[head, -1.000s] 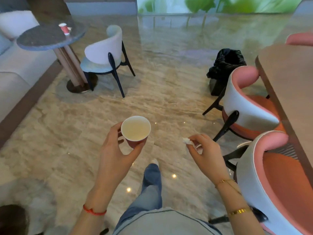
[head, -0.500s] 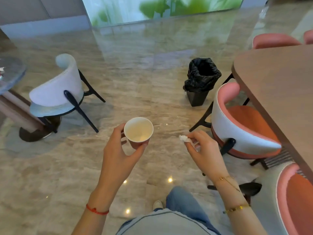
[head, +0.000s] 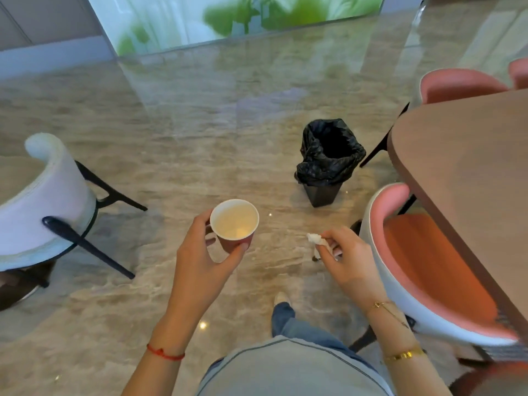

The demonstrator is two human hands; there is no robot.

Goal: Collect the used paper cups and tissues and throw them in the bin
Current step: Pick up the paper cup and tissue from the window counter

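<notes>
My left hand (head: 204,260) grips a red paper cup (head: 235,224) with a white inside, held upright in front of me; the cup looks empty. My right hand (head: 347,258) pinches a small crumpled white tissue (head: 315,239) between thumb and fingers. A small bin (head: 328,160) lined with a black bag stands on the marble floor ahead and slightly right, its mouth open. Both hands are short of the bin, the tissue closer to it than the cup.
A pink and white chair (head: 423,258) sits close on my right, tucked at a brown table (head: 468,178). A white chair with black legs (head: 54,201) stands at the left. More pink chairs (head: 457,84) stand beyond the table. Open marble floor lies between me and the bin.
My view has swung right and moved forward: the bin has come nearer and more central, and the round side table has left the view. Both hands keep their hold.
</notes>
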